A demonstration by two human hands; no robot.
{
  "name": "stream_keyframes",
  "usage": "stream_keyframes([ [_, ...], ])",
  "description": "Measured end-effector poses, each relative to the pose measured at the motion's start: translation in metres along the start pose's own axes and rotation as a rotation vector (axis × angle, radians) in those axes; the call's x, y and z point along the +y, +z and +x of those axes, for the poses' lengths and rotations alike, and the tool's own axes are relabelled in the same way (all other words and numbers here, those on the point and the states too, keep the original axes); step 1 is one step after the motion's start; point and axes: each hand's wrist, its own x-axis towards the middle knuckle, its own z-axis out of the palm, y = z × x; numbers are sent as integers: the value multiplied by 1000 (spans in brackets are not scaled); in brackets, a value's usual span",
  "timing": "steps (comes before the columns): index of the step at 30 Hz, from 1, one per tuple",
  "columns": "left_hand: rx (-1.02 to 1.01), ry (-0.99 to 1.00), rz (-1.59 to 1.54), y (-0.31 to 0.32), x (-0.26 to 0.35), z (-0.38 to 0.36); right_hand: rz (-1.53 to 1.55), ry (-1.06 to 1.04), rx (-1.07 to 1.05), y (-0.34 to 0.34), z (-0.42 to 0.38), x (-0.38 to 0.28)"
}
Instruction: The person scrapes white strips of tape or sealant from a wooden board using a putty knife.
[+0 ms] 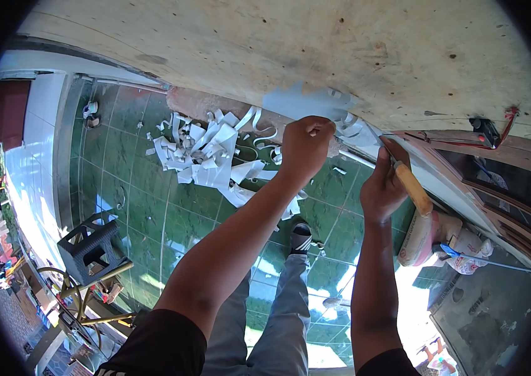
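Note:
A tan plywood-like panel [372, 50] with dark spots fills the top of the view. At its lower edge is a grey-blue patch of thin covering [290, 103], with a loose, curled piece [352, 128] to the right. My left hand [308, 143] is closed just below this patch, its fingertips beside the curl; whatever they pinch is hidden. My right hand [384, 188] grips a scraper-like tool by its wooden handle [412, 189]. The thin metal blade [387, 149] points up towards the panel's edge, close to the loose piece.
Peeled white-grey strips [206, 153] lie heaped on the green tiled floor [143, 203]. A dark plastic stool [93, 247] stands at left, near a brass-coloured frame. At right are filled sacks [431, 238], a blue-ended rod [491, 257] and a small black device with red cord [484, 131].

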Motion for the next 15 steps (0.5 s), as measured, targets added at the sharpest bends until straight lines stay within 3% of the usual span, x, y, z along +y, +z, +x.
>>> stream_keyframes([
  [2, 101, 157, -14, 9, -9, -1, -93, -183, -42, 1, 22, 0],
  [3, 153, 233, -22, 13, -13, -1, -73, -158, -79, 2, 32, -5],
  [6, 271, 224, -103, 12, 5, 16, -40, -174, -122, 11, 50, -6],
  [10, 250, 166, -127, 9, 12, 22, -75, -328, -293, 19, 62, -5],
  [15, 212, 120, -104, -1, 1, 16, -134, -461, -261, 28, 66, 2],
])
